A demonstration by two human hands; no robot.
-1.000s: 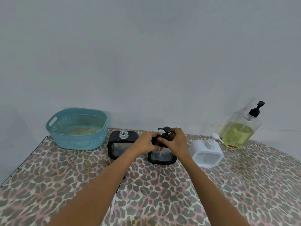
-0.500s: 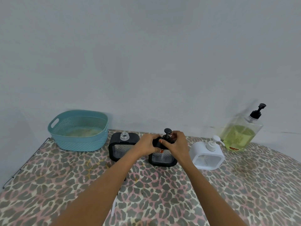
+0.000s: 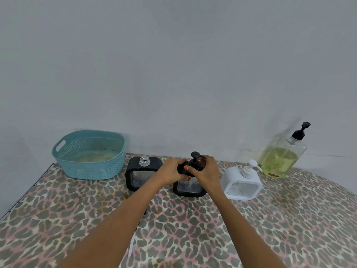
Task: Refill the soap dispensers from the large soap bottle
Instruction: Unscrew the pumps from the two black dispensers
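Three square dispensers stand in a row near the wall. The middle black dispenser [image 3: 190,187] has its black pump [image 3: 195,159] on top. My left hand [image 3: 172,172] grips this dispenser's top left shoulder. My right hand [image 3: 207,171] wraps around the pump collar. The left black dispenser [image 3: 142,174] has no pump and shows a bare clear neck. The white dispenser [image 3: 241,183] on the right keeps its white pump. The large soap bottle [image 3: 281,158], half full of yellow-green liquid with a black pump, stands far right against the wall.
A teal perforated basket [image 3: 88,154] sits at the back left. A thin white tube and a dark part [image 3: 132,246] lie on the leopard-print tablecloth [image 3: 289,219], mostly hidden under my left forearm. The table's left edge has a wire rim.
The pump head on the middle black dispenser has turned from pointing left to end-on, with both hands staying on it. The view has shifted slightly.
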